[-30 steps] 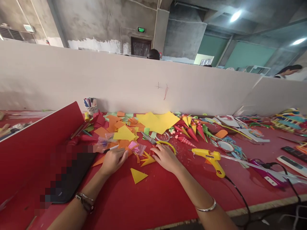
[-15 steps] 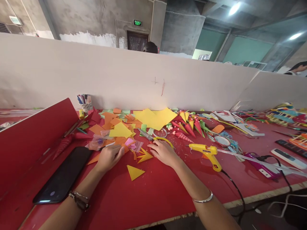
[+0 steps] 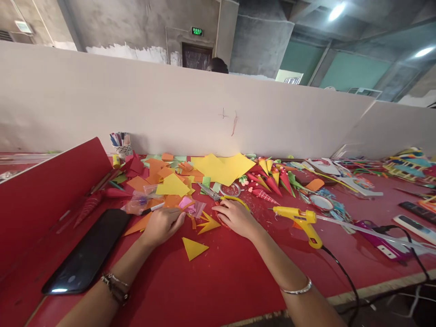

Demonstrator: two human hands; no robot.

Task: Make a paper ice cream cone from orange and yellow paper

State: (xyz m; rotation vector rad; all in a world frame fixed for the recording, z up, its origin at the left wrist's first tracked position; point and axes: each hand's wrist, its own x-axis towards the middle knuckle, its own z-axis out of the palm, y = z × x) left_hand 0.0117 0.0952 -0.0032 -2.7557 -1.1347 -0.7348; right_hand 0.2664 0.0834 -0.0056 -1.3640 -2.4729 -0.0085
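Note:
My left hand (image 3: 164,227) rests on the red table with its fingers curled and closed; what they hold, if anything, is hidden. An orange paper strip (image 3: 188,206) shows just past its fingertips, and a white pen (image 3: 153,208) lies behind. My right hand (image 3: 238,219) lies palm down with its fingers apart, over the handles of the scissors (image 3: 235,200), partly covering them. Between the hands lie a spiky cut piece of yellow paper (image 3: 208,223) and a pink piece of paper (image 3: 187,204). Closer to me is a yellow paper triangle (image 3: 194,248).
A black phone (image 3: 88,252) lies left, beside an upright red board (image 3: 57,200). Yellow sheets (image 3: 221,168) and orange scraps lie behind the hands, with red paper cones (image 3: 272,184) to their right. A yellow glue gun (image 3: 299,220) with its cord lies right, near a purple power strip (image 3: 381,243).
The view has shifted slightly. My left hand has moved a little to the right, towards the pink paper. My right hand stays by the scissors.

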